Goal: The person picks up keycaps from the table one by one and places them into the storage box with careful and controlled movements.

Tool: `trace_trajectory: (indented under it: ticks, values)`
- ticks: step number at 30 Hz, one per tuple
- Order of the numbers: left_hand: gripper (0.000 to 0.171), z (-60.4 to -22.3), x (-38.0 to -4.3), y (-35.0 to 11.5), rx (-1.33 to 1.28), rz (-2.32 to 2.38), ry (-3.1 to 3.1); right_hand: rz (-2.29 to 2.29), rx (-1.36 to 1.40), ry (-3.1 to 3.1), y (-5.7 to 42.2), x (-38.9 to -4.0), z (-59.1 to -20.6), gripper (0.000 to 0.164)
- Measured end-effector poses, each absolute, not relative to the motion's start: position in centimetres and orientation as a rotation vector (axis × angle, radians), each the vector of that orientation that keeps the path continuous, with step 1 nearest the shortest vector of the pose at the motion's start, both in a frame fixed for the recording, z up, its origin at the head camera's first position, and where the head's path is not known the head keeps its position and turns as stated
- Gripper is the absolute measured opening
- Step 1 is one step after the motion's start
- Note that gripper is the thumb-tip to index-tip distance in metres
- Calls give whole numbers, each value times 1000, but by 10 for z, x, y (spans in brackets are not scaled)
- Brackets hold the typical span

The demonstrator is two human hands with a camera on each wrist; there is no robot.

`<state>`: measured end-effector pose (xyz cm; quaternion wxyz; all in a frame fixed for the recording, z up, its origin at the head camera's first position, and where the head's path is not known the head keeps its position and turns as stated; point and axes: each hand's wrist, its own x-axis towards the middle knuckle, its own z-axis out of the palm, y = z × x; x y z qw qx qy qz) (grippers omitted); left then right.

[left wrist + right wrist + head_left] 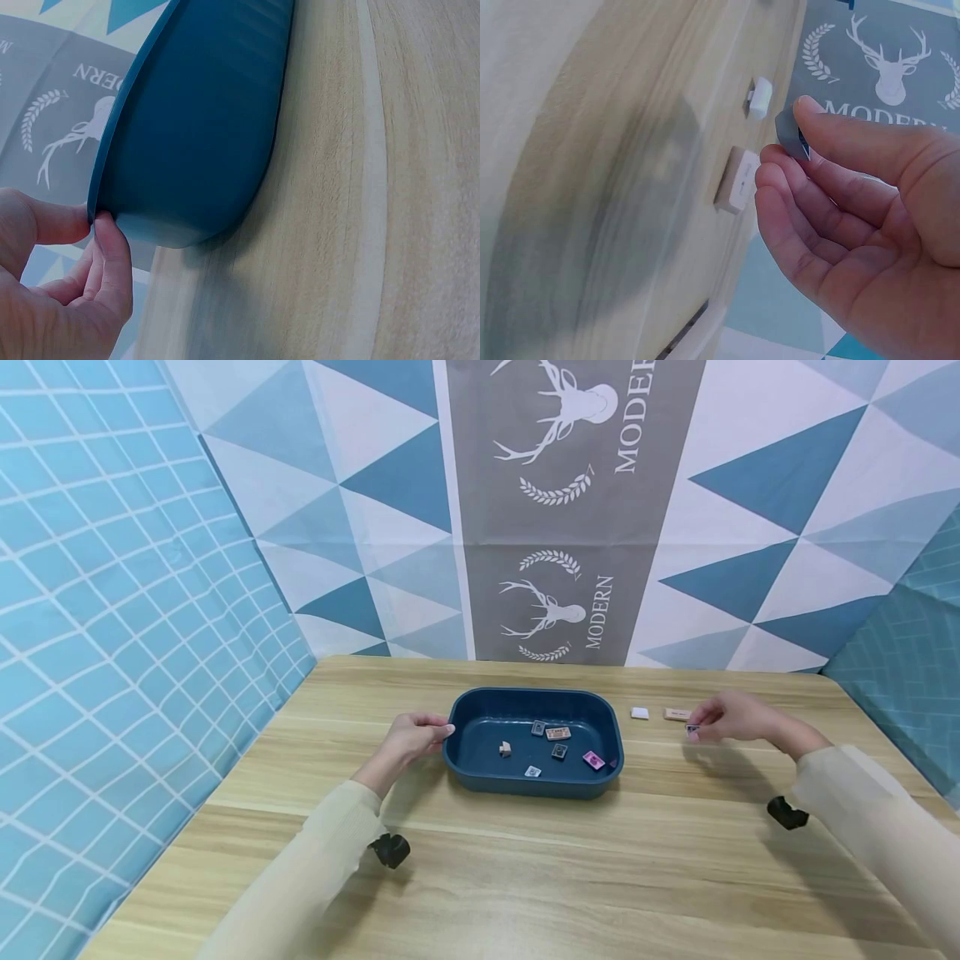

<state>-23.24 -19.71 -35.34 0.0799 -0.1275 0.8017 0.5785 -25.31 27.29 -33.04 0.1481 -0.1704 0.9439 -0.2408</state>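
My left hand (417, 739) pinches the left rim of a dark blue rectangular tray (498, 783); thumb and forefinger meet over the edge in the left wrist view. To the right of the tray, my right hand (731, 717) holds a small dark grey piece (789, 133) between thumb and fingers, above the tabletop. Its face shows dark with pale marks in the head view. Inside the tray lie several small printed pieces: a pink one (593, 760), a tan one (558, 733), a dark one (558, 751), a whitish one (532, 772) and a beige one (506, 748).
Between tray and right hand, a small white piece (639, 713) and a tan printed block (676, 714) lie on the wooden table (480, 877). A patterned cloth wall (405, 527) stands behind the table, and a blue tiled one (135, 610) on the left.
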Motion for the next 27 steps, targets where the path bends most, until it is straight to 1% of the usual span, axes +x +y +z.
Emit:
trace_trajectory:
  ticks: [12, 17, 27]
  values:
    - [28, -351, -233, -195, -376, 1737, 2394, -667, -560, 2732, 268, -256, -324, 31]
    - [28, -351, -233, -195, -373, 1741, 2395, -672, -574, 2721, 264, -255, -320, 27]
    - [25, -352, -231, -196, -380, 1735, 2411, -672, -606, 2712, 255, -252, -317, 25]
